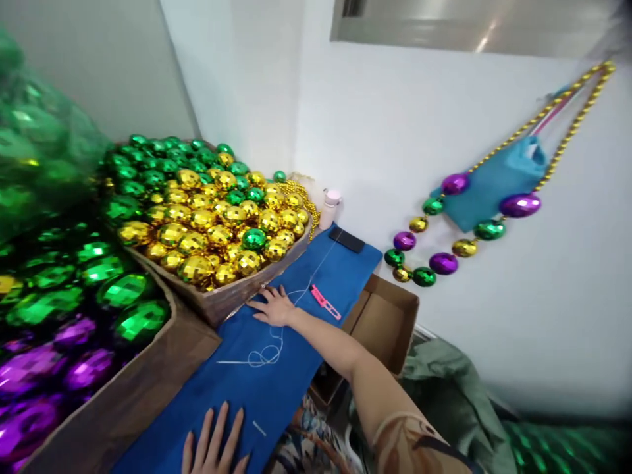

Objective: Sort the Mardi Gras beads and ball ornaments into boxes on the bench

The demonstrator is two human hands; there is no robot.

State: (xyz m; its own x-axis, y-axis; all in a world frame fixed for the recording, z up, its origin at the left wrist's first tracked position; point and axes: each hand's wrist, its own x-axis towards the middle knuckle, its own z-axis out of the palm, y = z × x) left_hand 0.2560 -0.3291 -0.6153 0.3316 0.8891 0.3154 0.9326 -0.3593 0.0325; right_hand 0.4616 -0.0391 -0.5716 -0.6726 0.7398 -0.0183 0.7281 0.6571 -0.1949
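Observation:
My left hand (214, 444) lies palm down with fingers spread on the blue cloth (192, 401), at the bottom edge of the view. Farther up, my right hand (274, 308) rests flat on the same cloth, fingers apart, close to the box of gold beads. Between the two hands lies a long needle (232, 362), with white thread (266, 355) looped beside it. The thread runs past my right wrist toward a black phone (347, 239). Right of that wrist is a slim pink tool (326, 303). A short white stick (259, 429) lies near my left fingertips.
A cardboard box (232, 299) heaped with gold and green beads stands behind the cloth. Another box (123, 388) at left holds green and purple ones. A pink bottle (330, 207) stands at the back. An open carton (390, 322) sits at right, below a hanging bead necklace (444, 263).

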